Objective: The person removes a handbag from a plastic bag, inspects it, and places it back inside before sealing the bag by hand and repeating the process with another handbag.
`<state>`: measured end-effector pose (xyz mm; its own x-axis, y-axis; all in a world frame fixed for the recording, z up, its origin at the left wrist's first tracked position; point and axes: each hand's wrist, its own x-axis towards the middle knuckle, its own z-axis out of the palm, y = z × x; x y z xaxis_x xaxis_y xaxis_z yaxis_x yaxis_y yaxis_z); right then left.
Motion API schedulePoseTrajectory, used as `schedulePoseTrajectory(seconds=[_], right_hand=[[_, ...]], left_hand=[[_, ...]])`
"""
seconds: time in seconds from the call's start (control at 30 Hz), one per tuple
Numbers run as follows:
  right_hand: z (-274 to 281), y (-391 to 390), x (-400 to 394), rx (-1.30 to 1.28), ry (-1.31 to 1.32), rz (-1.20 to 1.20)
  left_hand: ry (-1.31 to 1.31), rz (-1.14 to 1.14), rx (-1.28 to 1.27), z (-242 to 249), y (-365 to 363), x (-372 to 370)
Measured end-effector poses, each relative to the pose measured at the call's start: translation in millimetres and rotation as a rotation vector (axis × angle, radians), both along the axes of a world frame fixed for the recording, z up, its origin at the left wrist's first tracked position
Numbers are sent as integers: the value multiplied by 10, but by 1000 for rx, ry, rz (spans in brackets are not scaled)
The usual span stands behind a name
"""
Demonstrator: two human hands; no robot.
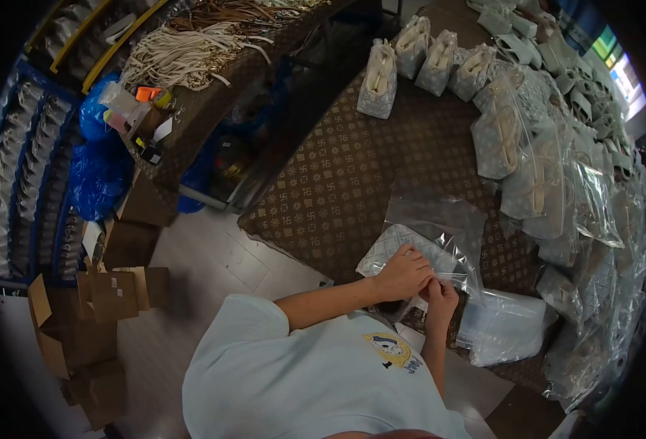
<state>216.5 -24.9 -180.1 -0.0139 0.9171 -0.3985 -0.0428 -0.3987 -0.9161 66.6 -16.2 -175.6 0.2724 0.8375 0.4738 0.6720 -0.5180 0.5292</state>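
On the near edge of the brown patterned table lies a pale patterned handbag [393, 244], with a clear plastic bag [451, 222] spread over and beyond it. My left hand [405, 274] rests across the near side of the handbag, fingers bent and gathered on the plastic. Close against it, my right hand [440, 294] is closed, its fingertips pinching the edge of the clear bag. The small part between the fingertips is hidden. Beside my right forearm sits a stack of flat clear plastic bags [504, 327].
Several pale handbags [378, 82] stand upright along the table's far side. Bagged handbags [500, 135] pile up along the right. To the left, another table holds bundled straps [191, 58]. Open cardboard boxes [114, 294] and blue racks [27, 175] stand farther left.
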Motion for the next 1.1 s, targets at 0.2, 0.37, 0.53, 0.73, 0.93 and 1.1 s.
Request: schedulePoseTrajectory(seconds=[0.2, 0.37, 0.53, 0.73, 0.93, 1.1], right_hand=[[23, -80, -66, 112, 56, -127], [714, -193, 7, 392, -725, 203], [726, 195, 68, 759, -1095, 316], [753, 246, 304, 689, -1049, 394], [678, 552, 899, 482, -1275, 367], [381, 870, 857, 521, -1552, 282]], left_hand=[[-165, 58, 25, 268, 36, 51], [26, 74, 31, 351, 224, -153], [50, -74, 86, 451, 101, -127], [323, -51, -23, 332, 125, -415], [541, 279, -79, 284, 243, -1062], [522, 390, -578, 405, 600, -1023]])
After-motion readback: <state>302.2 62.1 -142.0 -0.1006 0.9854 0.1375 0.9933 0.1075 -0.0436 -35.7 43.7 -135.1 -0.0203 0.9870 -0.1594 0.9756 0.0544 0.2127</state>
